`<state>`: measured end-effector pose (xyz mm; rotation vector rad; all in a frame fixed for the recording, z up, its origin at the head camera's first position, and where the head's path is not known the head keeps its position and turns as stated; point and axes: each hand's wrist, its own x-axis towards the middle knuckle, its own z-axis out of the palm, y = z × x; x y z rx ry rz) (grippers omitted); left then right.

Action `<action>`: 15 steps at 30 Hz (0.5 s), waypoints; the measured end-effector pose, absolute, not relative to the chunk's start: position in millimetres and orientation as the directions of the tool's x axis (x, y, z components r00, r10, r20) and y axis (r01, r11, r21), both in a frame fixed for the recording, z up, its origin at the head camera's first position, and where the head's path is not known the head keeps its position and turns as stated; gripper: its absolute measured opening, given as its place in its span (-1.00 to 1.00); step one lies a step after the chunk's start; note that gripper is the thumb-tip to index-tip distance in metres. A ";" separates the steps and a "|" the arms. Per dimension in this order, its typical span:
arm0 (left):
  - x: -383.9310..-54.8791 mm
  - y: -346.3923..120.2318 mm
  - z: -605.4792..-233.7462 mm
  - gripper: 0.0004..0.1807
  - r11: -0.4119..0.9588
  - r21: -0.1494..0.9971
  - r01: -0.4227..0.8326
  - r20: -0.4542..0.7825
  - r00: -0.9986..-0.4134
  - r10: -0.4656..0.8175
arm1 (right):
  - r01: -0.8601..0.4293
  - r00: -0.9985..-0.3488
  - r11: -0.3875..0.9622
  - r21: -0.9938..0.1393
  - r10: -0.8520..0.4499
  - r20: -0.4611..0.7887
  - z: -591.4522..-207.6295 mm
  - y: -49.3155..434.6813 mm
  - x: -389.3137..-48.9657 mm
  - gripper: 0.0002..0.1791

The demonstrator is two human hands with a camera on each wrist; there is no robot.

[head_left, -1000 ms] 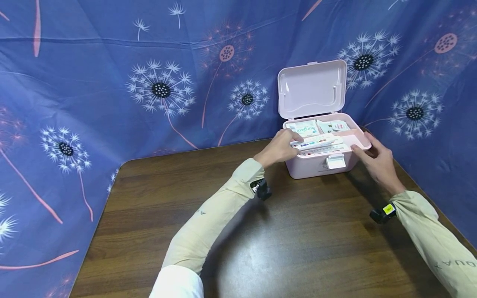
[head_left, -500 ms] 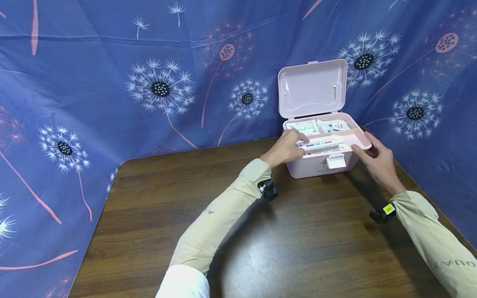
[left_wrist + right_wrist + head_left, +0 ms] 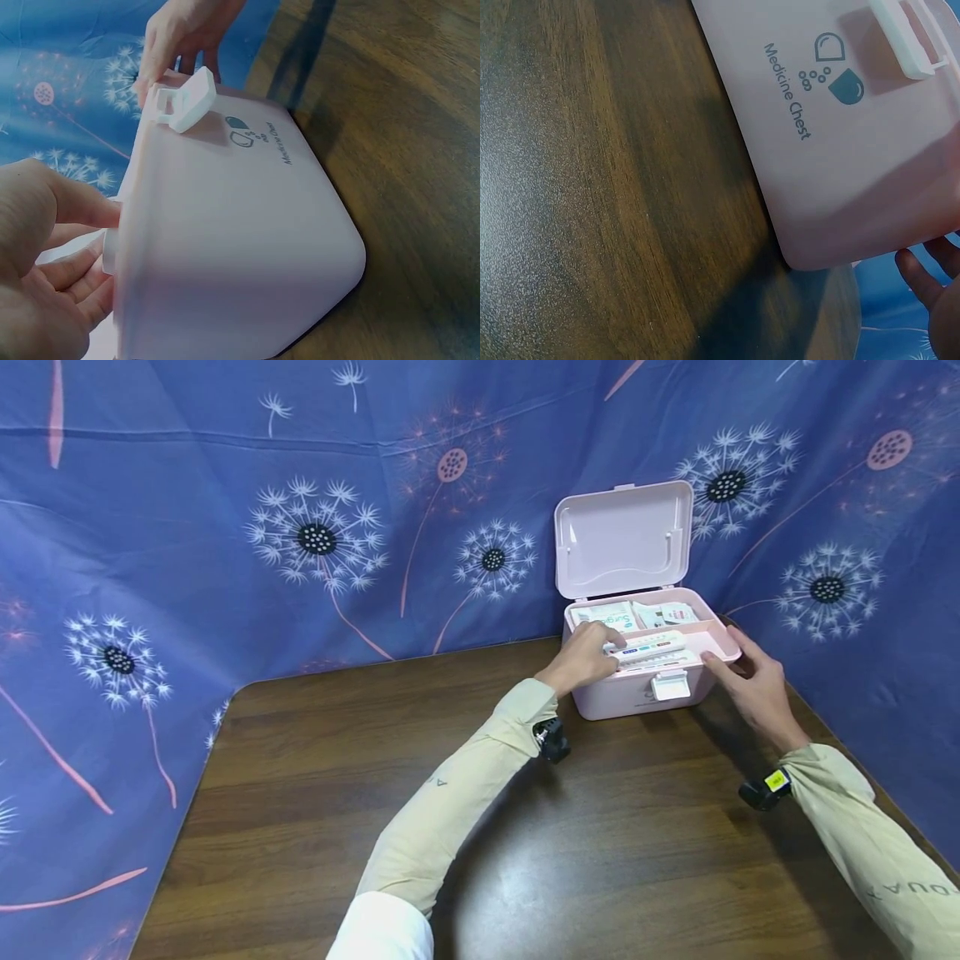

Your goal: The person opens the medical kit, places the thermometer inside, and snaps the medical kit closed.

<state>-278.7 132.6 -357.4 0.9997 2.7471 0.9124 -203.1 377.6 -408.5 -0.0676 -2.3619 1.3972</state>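
Observation:
The open pink medicine chest [image 3: 637,693] stands at the table's back right, its lid [image 3: 624,542] raised and its white latch [image 3: 670,685] hanging open in front. My left hand [image 3: 588,656] reaches over its left rim and pinches the near end of a slim white stick with coloured marks [image 3: 651,646], which lies in the front compartment. A similar white stick [image 3: 660,661] lies just in front of it. At the right end, my right hand [image 3: 757,689] grips the chest's corner, thumb at the front rim and fingers along the side wall, partly hidden in the right wrist view [image 3: 945,300].
Behind a divider, the rear compartment holds a packet marked Surgical [image 3: 603,617] and another white packet [image 3: 665,614]. A blue dandelion-print cloth [image 3: 315,443] hangs behind and beside the brown wooden table [image 3: 337,777].
My left hand has moved a little to the right, and the white stick it pinches has shifted right within the chest. The right hand stays at the corner.

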 end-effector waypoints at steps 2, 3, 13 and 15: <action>-278.8 133.9 -359.2 -0.58 0.614 0.562 0.555 0.113 -0.786 0.607 | -0.156 -0.922 0.503 -0.850 0.235 0.308 -410.9 378.9 -203.9 -0.27; -278.7 134.6 -359.9 -0.58 0.616 0.562 0.552 0.109 -0.788 0.606 | -0.154 -0.921 0.511 -0.845 0.235 0.310 -414.7 381.5 -205.8 -0.27; -278.7 137.9 -363.5 -0.58 0.611 0.555 0.564 0.133 -0.786 0.604 | -0.160 -0.918 0.521 -0.839 0.234 0.321 -428.9 396.0 -216.1 -0.26; -278.4 138.5 -364.3 -0.58 0.611 0.555 0.565 0.135 -0.785 0.604 | -0.154 -0.922 0.518 -0.842 0.231 0.311 -426.2 394.3 -214.0 -0.26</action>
